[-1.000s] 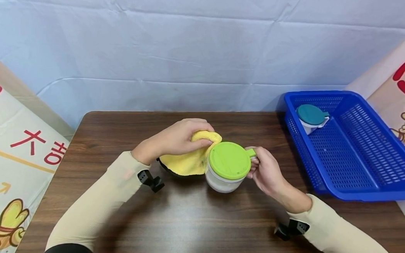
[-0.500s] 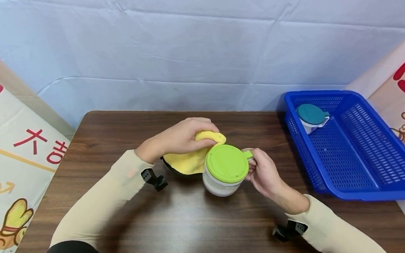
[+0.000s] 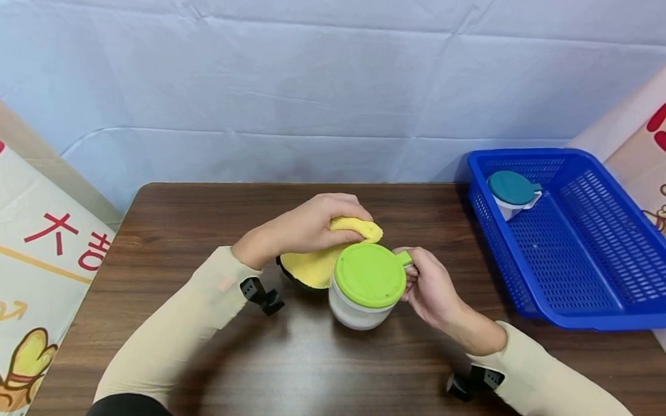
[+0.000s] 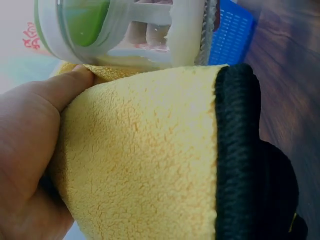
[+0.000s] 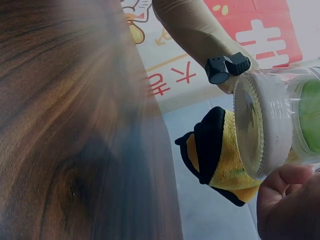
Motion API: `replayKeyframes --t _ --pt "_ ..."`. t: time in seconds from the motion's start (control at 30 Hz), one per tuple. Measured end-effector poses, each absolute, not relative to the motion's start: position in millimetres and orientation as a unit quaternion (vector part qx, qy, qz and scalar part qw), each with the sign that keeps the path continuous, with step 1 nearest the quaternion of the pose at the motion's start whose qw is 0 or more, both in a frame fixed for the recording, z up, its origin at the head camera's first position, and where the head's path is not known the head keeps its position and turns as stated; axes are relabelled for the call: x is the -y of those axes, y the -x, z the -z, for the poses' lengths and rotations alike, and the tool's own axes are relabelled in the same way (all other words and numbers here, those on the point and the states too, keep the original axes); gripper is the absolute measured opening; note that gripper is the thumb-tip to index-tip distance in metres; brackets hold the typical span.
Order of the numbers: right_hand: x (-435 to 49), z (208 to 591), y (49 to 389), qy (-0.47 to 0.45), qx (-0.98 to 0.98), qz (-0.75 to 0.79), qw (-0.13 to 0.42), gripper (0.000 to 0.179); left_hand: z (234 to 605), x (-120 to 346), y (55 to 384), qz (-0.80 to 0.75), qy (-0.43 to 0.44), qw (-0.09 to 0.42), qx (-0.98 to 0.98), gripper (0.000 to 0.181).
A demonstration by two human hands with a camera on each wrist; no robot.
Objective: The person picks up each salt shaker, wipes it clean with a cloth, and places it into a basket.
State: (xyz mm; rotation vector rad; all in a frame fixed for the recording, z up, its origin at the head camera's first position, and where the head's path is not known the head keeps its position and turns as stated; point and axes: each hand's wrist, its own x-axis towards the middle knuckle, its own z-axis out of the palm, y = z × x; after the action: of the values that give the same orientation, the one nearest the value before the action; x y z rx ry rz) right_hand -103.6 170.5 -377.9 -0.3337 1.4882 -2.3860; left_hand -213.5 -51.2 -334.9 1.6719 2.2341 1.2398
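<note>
A clear seasoning jar [image 3: 358, 311] with a bright green lid and side handle is at the middle of the table. My right hand [image 3: 434, 286] grips its handle. White contents lie at the jar's bottom, which the right wrist view shows from the side [image 5: 277, 120]. My left hand [image 3: 325, 226] holds a yellow cloth [image 3: 314, 269] with black edging against the jar's far left side. In the left wrist view the cloth [image 4: 145, 150] hangs folded under the thumb, touching the jar. The fingers behind the cloth are hidden.
At the right of the brown wooden table [image 3: 321, 387] stands a blue plastic basket [image 3: 589, 323]. Inside it, at the back left, is another jar with a teal lid [image 3: 512, 188]. A pale cloth backdrop [image 3: 279, 77] hangs behind the table.
My left hand and the cloth have shifted right along the jar's far side. The jar has moved slightly left and nearer me, with my right hand still on the handle.
</note>
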Motion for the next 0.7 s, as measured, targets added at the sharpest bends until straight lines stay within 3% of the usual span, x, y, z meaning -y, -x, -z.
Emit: replayKeyframes --t 0.3,0.7 --pt "-165.1 378.1 98.1 0.113 -0.533 0.824 0.156 0.028 332.9 42.1 212.9 -0.42 -0.565 0.102 -0.703 0.019" --pt "-161.3 377.5 95.5 0.134 -0.527 0.825 0.154 0.032 331.6 36.1 213.9 -0.42 -0.596 0.117 -0.674 0.018"
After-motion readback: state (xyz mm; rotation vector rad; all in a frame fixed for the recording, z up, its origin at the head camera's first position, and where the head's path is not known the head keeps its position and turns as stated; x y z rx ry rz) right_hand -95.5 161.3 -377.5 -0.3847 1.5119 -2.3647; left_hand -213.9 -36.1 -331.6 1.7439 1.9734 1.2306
